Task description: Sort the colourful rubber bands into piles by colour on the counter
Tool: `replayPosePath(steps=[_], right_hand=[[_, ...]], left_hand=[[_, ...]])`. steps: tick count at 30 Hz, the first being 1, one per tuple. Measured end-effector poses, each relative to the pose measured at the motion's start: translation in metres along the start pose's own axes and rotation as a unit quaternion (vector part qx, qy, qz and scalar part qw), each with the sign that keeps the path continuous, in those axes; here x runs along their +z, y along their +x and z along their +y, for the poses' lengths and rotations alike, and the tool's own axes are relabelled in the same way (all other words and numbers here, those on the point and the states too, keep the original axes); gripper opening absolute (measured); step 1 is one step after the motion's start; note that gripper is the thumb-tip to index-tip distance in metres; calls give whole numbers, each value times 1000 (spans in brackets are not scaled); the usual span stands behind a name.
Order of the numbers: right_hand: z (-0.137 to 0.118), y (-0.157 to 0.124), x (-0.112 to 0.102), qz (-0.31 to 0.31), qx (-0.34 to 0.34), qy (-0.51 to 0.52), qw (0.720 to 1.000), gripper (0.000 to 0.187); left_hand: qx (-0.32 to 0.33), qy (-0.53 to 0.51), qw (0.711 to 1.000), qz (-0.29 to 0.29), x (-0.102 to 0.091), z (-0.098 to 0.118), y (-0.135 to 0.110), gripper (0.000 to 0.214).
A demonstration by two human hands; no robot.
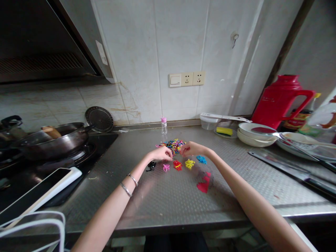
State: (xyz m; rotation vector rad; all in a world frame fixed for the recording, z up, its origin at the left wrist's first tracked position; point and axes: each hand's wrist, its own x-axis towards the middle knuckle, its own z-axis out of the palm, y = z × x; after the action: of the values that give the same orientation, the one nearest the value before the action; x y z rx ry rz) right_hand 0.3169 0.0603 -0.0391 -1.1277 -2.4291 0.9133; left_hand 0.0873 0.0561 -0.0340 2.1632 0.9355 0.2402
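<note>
A mixed heap of small coloured rubber bands (175, 142) lies on the steel counter between my hands. My left hand (162, 153) is closed in a pinch at the heap's near left side, with a thin dark rubber band (174, 159) at its fingertips. Curled at the right edge of the heap, my right hand (193, 148) has its fingertips together; what they hold is too small to make out. Single-colour piles form a row in front: black bands (151, 166), pink bands (166, 167), red bands (177, 165), yellow bands (189, 163) and blue bands (202, 159).
Nearer me lies a clear bag with red print (204, 183). Behind the heap stands a pink-capped bottle (164, 126). A stove with a pan (55, 141) is at left; bowls (257, 134), a knife (278, 166) and a red thermos (275, 101) are at right.
</note>
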Motion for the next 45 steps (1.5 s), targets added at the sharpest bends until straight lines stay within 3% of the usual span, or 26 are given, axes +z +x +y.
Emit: replayPosePath(steps=[5, 9, 15, 19, 22, 27, 31, 40, 45], right_hand=[[6, -1, -6, 3, 4, -2, 1000, 24], [14, -1, -9, 33, 32, -7, 999, 28], [19, -5, -13, 68, 41, -26, 996, 28], [16, -9, -15, 87, 52, -29, 994, 26], [16, -10, -18, 100, 56, -34, 993, 24], [22, -10, -25, 180, 68, -91, 977, 23], [28, -11, -31, 221, 81, -137, 962, 22], [32, -13, -26, 129, 111, -203, 964, 32], [28, -14, -23, 102, 143, -217, 960, 26]], left_hand=[[2, -3, 1000, 23, -20, 8, -11, 21], [-52, 22, 997, 53, -49, 3, -30, 17], [-204, 47, 976, -53, -73, -19, -56, 15], [-247, 35, 965, -86, -74, -26, -60, 20], [-230, 30, 971, -62, -76, -25, -61, 24], [-122, 25, 989, 78, -77, -14, -54, 29], [-50, 5, 988, 149, -75, 0, -37, 27], [-19, 29, 969, 244, -78, 10, 5, 22], [-27, 40, 970, 239, -67, 7, 10, 19]])
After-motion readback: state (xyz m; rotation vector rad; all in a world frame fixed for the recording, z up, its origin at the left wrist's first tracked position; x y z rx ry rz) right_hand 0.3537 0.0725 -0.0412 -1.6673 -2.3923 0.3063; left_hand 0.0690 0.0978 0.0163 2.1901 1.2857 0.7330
